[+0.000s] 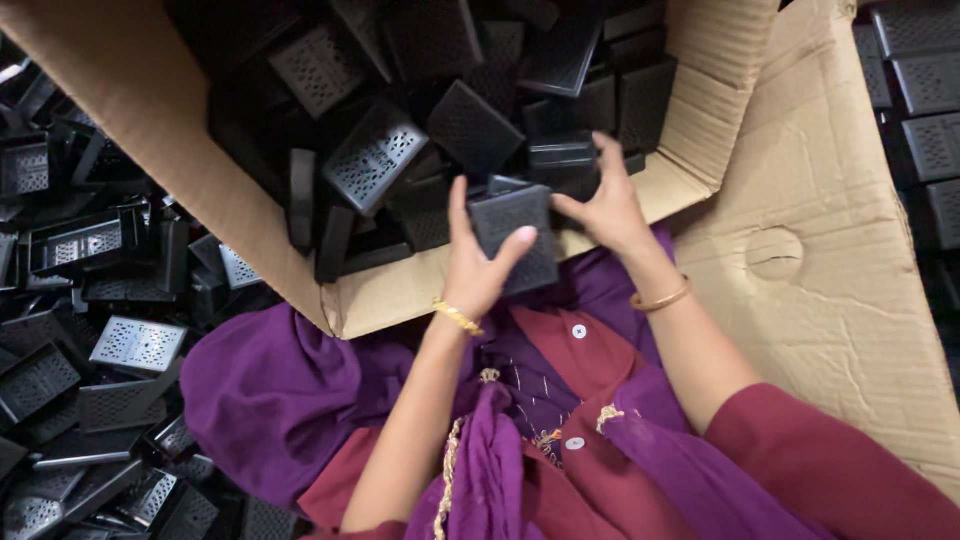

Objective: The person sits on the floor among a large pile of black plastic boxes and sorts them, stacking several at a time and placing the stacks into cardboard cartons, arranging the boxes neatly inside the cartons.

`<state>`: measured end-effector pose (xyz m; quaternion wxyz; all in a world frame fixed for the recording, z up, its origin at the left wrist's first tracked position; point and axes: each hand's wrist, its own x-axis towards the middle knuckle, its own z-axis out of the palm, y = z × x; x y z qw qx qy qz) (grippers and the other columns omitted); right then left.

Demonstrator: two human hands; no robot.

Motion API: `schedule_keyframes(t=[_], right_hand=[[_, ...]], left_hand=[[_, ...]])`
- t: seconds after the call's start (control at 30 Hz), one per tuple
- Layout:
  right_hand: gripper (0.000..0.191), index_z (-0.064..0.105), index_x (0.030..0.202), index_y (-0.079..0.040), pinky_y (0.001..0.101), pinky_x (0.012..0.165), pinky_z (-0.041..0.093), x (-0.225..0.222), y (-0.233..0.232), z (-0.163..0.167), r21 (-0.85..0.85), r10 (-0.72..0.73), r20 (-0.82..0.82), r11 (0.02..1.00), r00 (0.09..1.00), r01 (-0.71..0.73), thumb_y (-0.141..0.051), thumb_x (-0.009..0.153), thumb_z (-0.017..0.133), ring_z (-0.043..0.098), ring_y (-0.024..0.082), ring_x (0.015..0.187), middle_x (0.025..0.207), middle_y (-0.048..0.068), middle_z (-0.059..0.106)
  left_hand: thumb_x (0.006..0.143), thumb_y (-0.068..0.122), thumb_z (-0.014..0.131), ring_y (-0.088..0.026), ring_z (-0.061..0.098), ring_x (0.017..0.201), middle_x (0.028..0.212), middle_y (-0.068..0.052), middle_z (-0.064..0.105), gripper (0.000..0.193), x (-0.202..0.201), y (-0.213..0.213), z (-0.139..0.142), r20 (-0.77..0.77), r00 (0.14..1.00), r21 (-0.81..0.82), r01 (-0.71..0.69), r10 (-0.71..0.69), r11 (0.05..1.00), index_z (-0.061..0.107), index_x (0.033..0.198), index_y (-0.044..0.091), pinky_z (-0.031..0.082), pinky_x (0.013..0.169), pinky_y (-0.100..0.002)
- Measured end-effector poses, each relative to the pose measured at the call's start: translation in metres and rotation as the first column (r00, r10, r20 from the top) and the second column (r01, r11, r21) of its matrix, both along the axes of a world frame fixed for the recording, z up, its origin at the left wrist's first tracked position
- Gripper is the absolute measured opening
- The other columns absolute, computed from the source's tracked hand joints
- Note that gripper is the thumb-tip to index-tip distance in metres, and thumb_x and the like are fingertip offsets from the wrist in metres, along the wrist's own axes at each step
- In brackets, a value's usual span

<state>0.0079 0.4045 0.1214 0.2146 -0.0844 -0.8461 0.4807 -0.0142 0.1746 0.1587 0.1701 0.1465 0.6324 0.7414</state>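
My left hand (478,262) grips a black perforated plastic box part (515,232) by its left side, thumb across the front. My right hand (605,200) touches the same part's upper right edge, its fingers also resting against another black part (562,158) just behind. Both hands hover at the near edge of a large cardboard box (400,290) filled with several such black perforated parts (375,155). A gold bangle sits on each wrist.
A heap of the same black parts (100,300) lies on the floor at left. A flattened cardboard flap (830,250) spreads at right, with more stacked parts (925,90) beyond it. Purple and maroon clothing (300,390) covers my lap below.
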Motion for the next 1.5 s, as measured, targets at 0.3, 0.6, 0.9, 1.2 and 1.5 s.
schedule_keyframes(t=[0.3, 0.6, 0.9, 1.2, 1.5], right_hand=[[0.070, 0.050, 0.143, 0.005, 0.0478, 0.108, 0.051, 0.115, -0.014, 0.102, -0.959, 0.197, -0.172, 0.191, 0.965, -0.210, -0.012, 0.081, 0.078, 0.065, 0.033, 0.122, 0.134, 0.020, 0.064], [0.142, -0.015, 0.167, -0.002, 0.0411, 0.131, 0.021, 0.216, 0.003, 0.058, -0.394, 0.209, -0.033, 0.896, 0.977, -0.205, -0.027, 0.074, 0.089, 0.015, 0.027, 0.163, 0.177, 0.019, 0.007], [0.148, 0.011, 0.157, -0.016, 0.0571, 0.121, -0.005, 0.228, 0.005, -0.032, 0.442, 0.079, -0.070, 0.896, 0.994, -0.040, -0.038, 0.041, 0.101, 0.012, 0.034, 0.155, 0.161, 0.006, 0.018], [0.153, -0.004, 0.167, -0.007, 0.0479, 0.136, 0.016, 0.253, 0.010, 0.019, 0.108, -0.029, -0.212, 0.993, 0.977, 0.053, -0.046, 0.061, 0.099, 0.012, 0.035, 0.163, 0.172, 0.020, 0.008], [0.122, 0.008, 0.169, -0.010, 0.0454, 0.128, 0.033, 0.378, 0.070, 0.177, -0.389, -0.380, -0.139, 0.870, 0.914, 0.302, -0.021, 0.075, 0.086, 0.041, 0.028, 0.148, 0.159, 0.016, 0.040]], left_hand=[[0.093, 0.043, 0.074, -0.036, 0.049, 0.136, 0.146, -0.025, 0.042, 0.104, 0.022, 0.021, -0.001, -0.329, 0.944, -0.240, -0.057, -0.026, 0.969, 0.011, 0.166, 0.002, 0.037, 0.119, -0.042], [0.104, 0.078, 0.024, -0.041, 0.029, 0.158, 0.166, -0.025, 0.029, 0.100, 0.091, 0.091, 0.002, -0.393, 0.829, -0.100, 0.392, -0.398, 0.914, 0.013, 0.168, 0.002, 0.021, 0.133, -0.046], [0.094, 0.090, 0.019, -0.034, 0.005, 0.167, 0.178, -0.020, 0.003, 0.116, 0.104, 0.104, -0.024, -0.244, 0.760, -0.014, 0.618, -0.602, 0.786, 0.004, 0.167, 0.002, 0.008, 0.136, -0.046], [0.089, 0.090, 0.031, -0.033, 0.024, 0.158, 0.173, -0.020, 0.013, 0.119, 0.126, 0.130, 0.016, 0.048, 0.660, 0.318, 0.701, -0.750, 0.638, -0.011, 0.166, 0.011, 0.025, 0.128, -0.044], [0.109, 0.075, 0.020, -0.035, -0.003, 0.169, 0.177, -0.024, -0.005, 0.098, 0.174, 0.239, 0.088, -0.498, 0.237, -0.088, 0.943, -0.834, 0.320, -0.004, 0.167, 0.000, 0.003, 0.139, -0.040]])
